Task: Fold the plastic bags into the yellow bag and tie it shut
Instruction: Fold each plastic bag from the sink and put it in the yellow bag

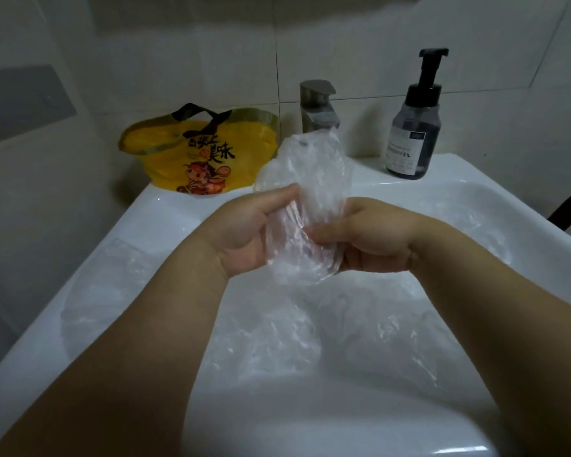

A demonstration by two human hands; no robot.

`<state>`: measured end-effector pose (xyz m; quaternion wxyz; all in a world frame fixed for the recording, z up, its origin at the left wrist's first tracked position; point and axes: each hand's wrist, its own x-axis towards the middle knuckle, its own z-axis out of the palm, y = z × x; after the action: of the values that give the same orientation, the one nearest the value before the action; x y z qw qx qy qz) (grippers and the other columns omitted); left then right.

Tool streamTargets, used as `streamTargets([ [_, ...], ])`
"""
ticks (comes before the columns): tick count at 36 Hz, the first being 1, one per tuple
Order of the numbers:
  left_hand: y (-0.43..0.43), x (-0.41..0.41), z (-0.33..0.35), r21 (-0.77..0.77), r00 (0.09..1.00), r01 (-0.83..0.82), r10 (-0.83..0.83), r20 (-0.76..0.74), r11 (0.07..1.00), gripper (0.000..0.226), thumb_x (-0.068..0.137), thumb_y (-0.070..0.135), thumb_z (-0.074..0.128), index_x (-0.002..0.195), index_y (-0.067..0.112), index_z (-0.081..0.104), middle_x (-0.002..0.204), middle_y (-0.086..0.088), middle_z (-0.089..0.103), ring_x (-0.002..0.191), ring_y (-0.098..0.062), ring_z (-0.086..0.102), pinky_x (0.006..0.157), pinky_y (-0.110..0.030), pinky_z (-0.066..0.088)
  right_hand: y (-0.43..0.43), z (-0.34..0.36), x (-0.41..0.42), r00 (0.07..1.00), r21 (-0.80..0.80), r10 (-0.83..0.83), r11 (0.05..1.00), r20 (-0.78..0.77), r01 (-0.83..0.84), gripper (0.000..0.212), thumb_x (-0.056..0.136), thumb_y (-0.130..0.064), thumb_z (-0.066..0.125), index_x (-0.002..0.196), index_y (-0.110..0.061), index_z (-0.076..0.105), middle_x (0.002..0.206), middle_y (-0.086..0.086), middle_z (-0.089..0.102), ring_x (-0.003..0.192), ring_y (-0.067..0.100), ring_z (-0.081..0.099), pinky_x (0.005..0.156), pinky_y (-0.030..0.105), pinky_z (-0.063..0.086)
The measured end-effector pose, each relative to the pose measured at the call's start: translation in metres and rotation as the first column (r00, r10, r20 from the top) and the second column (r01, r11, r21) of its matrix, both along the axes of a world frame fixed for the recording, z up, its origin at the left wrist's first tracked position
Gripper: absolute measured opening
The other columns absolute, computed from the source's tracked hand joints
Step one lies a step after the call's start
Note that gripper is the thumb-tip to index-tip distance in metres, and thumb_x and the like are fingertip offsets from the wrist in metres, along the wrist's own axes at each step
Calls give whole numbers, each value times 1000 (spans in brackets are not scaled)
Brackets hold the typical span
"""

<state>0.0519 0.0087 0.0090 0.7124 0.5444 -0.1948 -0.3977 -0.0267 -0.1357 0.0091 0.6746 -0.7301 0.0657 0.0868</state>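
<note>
At the centre of the frame we hold one clear plastic bag (310, 179) upright between both hands, above the white sink (165, 206). Our left hand (244, 232) curls round the bag's lower left side, and our right hand (370, 239) closes on its right edge with the thumb laid across the front. Each grip is pinching the film, not spread. We judge that holding it from both sides like this lets us narrow the sheet into a strip before folding it down.

The yellow bag (195, 150) sits in the upper left on the sink's back ledge, against the wall tiles. Its mouth gapes upward and its black handles are loose, so it seems ready to be filled and is not yet tied. More loose bags (310, 331) lie crumpled in the basin below our wrists, in easy reach, so much of the folding appears to remain. The tap (317, 107) and a pump bottle (412, 133) stand behind, apart from the work.
</note>
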Motion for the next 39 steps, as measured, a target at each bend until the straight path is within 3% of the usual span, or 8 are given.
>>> streamTargets([
  [7,10,19,5,-181,977,-189,166,-137,965,24,84,28,59,86,10,75,89,-2,67,89,-14,59,88,-27,49,-2,2,-5,982,-27,132,990,-132,-137,21,90,-1,54,110,1,60,110,18,63,100,30,61,98,47,48],
  [15,13,6,4,-172,996,-34,20,-83,985,46,78,37,65,117,11,69,122,-16,67,110,-32,66,84,-50,56,-2,3,-2,997,68,64,996,-52,-60,27,80,-3,64,107,-5,60,108,19,61,102,34,56,107,55,37],
  [19,7,16,0,2,968,-236,235,-92,972,34,91,18,61,122,5,64,125,-17,65,119,-31,60,103,-46,47,1,3,0,995,75,102,992,0,-102,35,72,-29,76,99,-9,64,87,12,65,75,25,60,73,36,51],
  [22,6,23,-1,43,900,-395,396,-180,917,22,92,11,60,112,5,68,112,-12,70,107,-25,66,93,-39,53,1,4,3,978,106,-78,993,193,59,50,88,-32,59,133,-18,45,119,14,58,87,30,63,73,36,54],
  [26,7,31,-3,73,849,-459,462,-257,885,5,89,8,64,88,8,68,97,-6,71,92,-18,68,84,-31,54,5,4,-4,867,-351,-36,906,497,239,87,85,7,50,138,-54,17,155,-7,17,131,22,39,82,17,44],
  [30,6,32,-6,84,842,-464,469,-268,882,7,88,7,64,93,9,68,111,-7,71,108,-18,66,78,-28,55,14,-2,-4,819,-719,247,645,518,261,102,81,5,63,124,-66,4,160,-7,-10,148,19,2,103,27,35],
  [35,7,26,-5,112,856,-433,447,-261,894,13,89,8,63,101,6,68,99,-10,73,79,-20,71,61,-32,61,11,-7,1,686,-726,313,507,657,465,32,80,-17,74,111,-21,70,144,12,45,135,39,35,106,45,29],
  [39,8,26,-5,101,919,-363,374,-127,926,18,90,2,62,108,0,65,94,-11,72,74,-14,71,58,-18,56,14,-3,-3,761,-651,223,689,610,320,13,88,-25,65,96,-19,72,102,-3,70,103,-2,54,86,17,40],
])
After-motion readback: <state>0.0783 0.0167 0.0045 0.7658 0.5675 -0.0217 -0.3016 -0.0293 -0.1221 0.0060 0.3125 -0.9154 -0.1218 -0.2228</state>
